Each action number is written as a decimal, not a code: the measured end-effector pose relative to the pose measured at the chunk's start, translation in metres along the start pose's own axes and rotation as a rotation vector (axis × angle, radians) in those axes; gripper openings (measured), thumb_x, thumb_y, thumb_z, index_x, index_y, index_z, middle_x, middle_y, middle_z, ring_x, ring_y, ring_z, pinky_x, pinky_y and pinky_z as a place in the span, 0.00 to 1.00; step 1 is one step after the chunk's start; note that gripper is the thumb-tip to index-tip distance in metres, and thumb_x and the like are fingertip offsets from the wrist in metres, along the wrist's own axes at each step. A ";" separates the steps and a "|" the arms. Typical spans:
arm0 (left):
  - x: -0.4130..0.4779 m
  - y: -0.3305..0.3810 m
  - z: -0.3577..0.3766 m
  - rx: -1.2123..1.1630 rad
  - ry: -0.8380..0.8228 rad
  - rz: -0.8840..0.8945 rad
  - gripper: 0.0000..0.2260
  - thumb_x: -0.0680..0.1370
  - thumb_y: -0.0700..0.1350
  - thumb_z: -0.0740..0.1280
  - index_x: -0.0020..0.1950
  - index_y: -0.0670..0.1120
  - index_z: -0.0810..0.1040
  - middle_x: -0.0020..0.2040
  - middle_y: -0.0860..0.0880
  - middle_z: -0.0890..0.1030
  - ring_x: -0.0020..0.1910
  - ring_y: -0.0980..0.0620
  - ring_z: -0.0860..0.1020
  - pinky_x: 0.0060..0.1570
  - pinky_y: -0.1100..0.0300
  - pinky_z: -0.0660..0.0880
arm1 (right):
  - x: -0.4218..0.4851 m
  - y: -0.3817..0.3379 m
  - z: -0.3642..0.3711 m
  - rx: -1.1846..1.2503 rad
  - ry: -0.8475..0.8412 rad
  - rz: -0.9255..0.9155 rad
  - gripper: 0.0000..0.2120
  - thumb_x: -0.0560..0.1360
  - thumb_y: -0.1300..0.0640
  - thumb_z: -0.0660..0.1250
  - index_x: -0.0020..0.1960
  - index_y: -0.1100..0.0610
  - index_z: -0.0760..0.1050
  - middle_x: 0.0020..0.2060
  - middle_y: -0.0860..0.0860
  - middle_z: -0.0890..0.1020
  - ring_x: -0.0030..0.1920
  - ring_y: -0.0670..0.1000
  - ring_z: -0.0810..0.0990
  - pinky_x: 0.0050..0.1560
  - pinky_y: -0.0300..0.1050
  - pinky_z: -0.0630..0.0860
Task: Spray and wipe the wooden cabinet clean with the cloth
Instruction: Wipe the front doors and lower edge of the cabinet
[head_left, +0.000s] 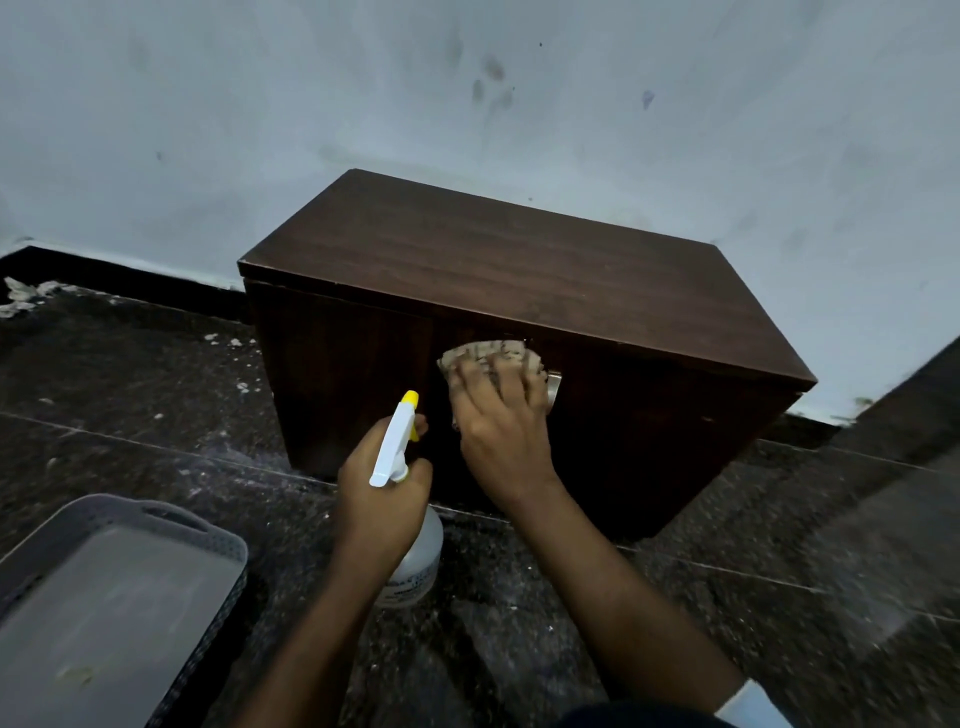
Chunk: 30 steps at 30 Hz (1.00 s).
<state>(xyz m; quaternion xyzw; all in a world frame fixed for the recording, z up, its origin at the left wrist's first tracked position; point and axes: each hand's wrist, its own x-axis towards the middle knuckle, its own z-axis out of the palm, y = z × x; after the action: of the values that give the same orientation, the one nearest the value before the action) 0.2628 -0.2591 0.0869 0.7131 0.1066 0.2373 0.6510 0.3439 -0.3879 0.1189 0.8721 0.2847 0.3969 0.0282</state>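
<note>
My right hand (501, 436) presses the cloth (488, 353), fingers spread, on the cabinet front (649, 415), which runs long toward lower right. Just left, my left hand (379, 493) grips the spray bottle (393, 447).

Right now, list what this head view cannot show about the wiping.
All in the head view:
Handle: mostly covered by the cloth and right hand.
Spray bottle: label blurred, neck behind the left hand.
Cabinet: front too dark to judge wet or dirty.
Grey basket: cut off by left and bottom edges.
</note>
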 end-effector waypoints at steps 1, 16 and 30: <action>-0.002 0.000 0.002 -0.003 -0.011 0.005 0.23 0.73 0.33 0.67 0.54 0.62 0.82 0.39 0.60 0.83 0.33 0.61 0.79 0.33 0.69 0.73 | -0.005 -0.002 -0.002 -0.020 -0.053 -0.072 0.18 0.78 0.57 0.61 0.64 0.57 0.81 0.64 0.53 0.81 0.65 0.60 0.76 0.63 0.60 0.72; -0.005 0.013 0.012 -0.032 -0.083 0.062 0.24 0.72 0.30 0.65 0.50 0.61 0.81 0.34 0.61 0.79 0.27 0.61 0.73 0.29 0.71 0.68 | -0.025 0.005 -0.010 0.562 0.006 0.162 0.20 0.74 0.64 0.59 0.60 0.62 0.84 0.60 0.55 0.84 0.59 0.62 0.78 0.59 0.60 0.75; -0.017 0.014 0.032 -0.060 -0.129 0.018 0.20 0.71 0.37 0.65 0.57 0.55 0.83 0.51 0.58 0.86 0.31 0.60 0.77 0.31 0.68 0.71 | -0.040 0.066 -0.016 0.423 0.253 0.603 0.25 0.67 0.70 0.57 0.59 0.60 0.83 0.58 0.53 0.84 0.57 0.55 0.76 0.58 0.54 0.77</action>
<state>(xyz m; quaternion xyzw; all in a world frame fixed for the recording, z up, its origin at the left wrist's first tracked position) 0.2614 -0.2970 0.0959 0.7082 0.0507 0.1996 0.6753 0.3428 -0.4665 0.1208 0.8473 0.0922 0.4244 -0.3057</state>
